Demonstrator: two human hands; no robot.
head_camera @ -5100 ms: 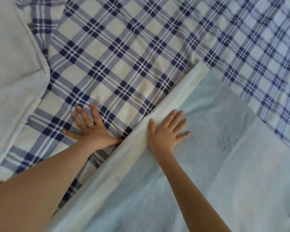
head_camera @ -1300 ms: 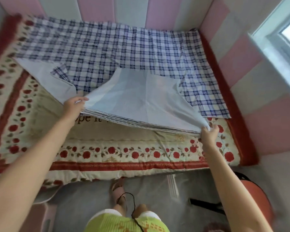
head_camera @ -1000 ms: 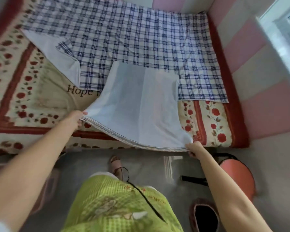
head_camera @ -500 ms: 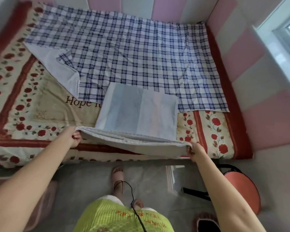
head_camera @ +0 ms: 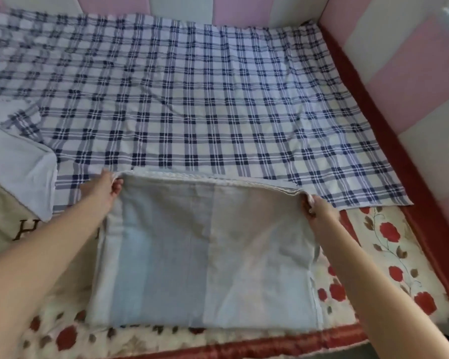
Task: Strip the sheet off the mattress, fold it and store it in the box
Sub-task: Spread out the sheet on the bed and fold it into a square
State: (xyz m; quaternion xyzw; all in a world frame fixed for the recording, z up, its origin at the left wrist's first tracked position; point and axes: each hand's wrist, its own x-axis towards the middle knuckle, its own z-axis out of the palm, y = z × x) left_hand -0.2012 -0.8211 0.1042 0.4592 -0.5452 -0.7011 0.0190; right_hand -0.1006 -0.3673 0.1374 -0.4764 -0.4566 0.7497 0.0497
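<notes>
The blue-and-white checked sheet [head_camera: 187,99] lies spread over the far part of the mattress [head_camera: 389,244], which has red roses on a cream cover. Its near part is folded into a pale blue-white rectangle [head_camera: 205,255] with the plain underside up, lying flat at the mattress's near edge. My left hand [head_camera: 101,187] grips the far left corner of this folded part. My right hand [head_camera: 315,206] grips the far right corner. Both corners sit where the folded part meets the checked spread. No box is in view.
Pink and white padded wall panels [head_camera: 412,73] close in the bed at the back and right. A red border [head_camera: 244,348] runs along the mattress's near edge. At the left, a turned-over flap [head_camera: 21,161] of the sheet shows its white underside.
My hands have carried the held edge from the mattress's near side forward and laid it down, doubling the folded part over. The view has moved closer over the bed.
</notes>
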